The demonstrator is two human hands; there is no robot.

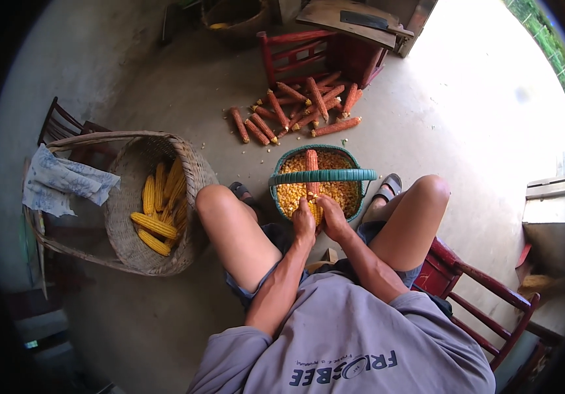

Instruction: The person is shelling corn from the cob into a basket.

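Both my left hand (303,217) and my right hand (333,215) are closed around the near end of a partly shelled ear of corn (312,165). Its far part is a bare reddish cob; yellow kernels show between my thumbs, and my fingers hide the underside. The ear lies over a green woven basket (360,201) between my feet, passing beneath the basket's arched handle (329,175). Loose yellow corn kernels (290,189) fill much of this basket.
A large wicker basket (196,157) of yellow corn ears (153,225) tips toward my left knee, a patterned cloth (73,177) over its handle. Bare cobs (282,108) are heaped ahead by a red chair (295,54). A cleaver (363,19) rests on a wooden board (322,19).
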